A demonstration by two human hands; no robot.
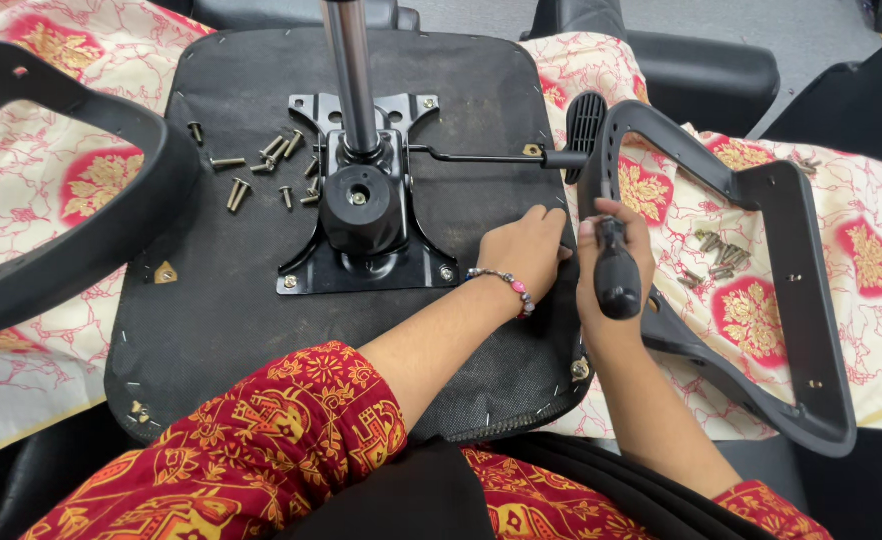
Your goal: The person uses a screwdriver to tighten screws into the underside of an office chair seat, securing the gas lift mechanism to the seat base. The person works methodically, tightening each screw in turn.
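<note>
An upturned black chair seat (221,300) lies in front of me with a metal tilt mechanism (361,210) and a gas cylinder (351,70) bolted at its centre. My right hand (616,265) grips a black-handled screwdriver (616,280), held upright with its tip at the seat's right edge, next to a black armrest (761,250). My left hand (526,250), with a bead bracelet at the wrist, rests its fingers on the seat edge beside the screwdriver tip. It holds nothing that I can see.
Several loose screws (261,165) lie on the seat left of the mechanism. More screws (716,255) sit on the patterned cloth (861,260) inside the armrest loop. A second black armrest (81,220) lies at the left. A lever with a paddle handle (581,125) sticks out right.
</note>
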